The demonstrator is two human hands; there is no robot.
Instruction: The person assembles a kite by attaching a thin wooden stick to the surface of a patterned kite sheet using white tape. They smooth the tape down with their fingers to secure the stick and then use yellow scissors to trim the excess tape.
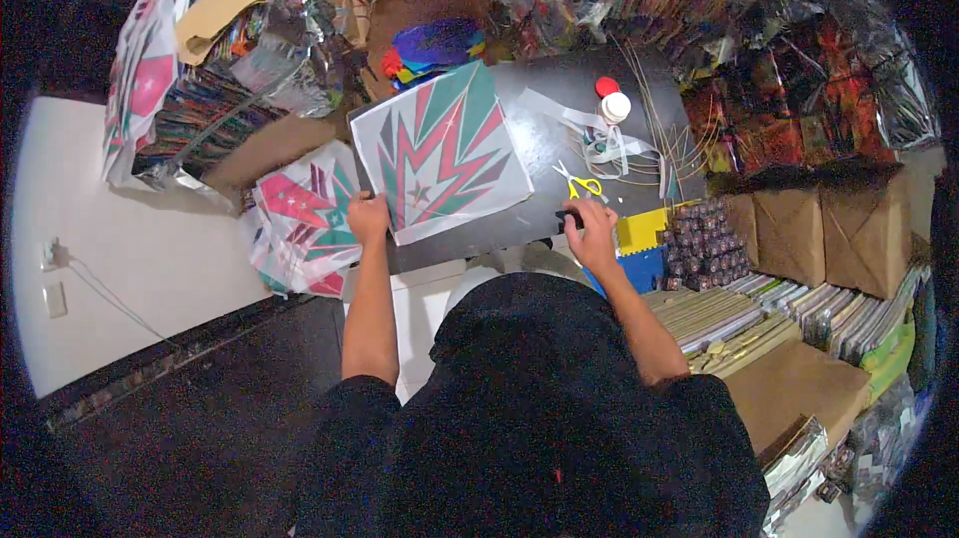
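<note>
A squarish white sheet printed with a jagged red, green and grey burst and a star lies on the dark table. At its lower left edge my left hand is closed, pinching the margin. My right hand is closed around a small black object near the front edge of the table; its kind cannot be made out. Just beyond that hand lie scissors with yellow handles, blades pointing away to the left. More printed sheets in pink, green and white hang to the left of the table.
A white container, a red round lid, tape strips and thin bent sticks occupy the table's far right. Wrapped stacks crowd the far left. Dark small rolls and brown paper parcels stand at right.
</note>
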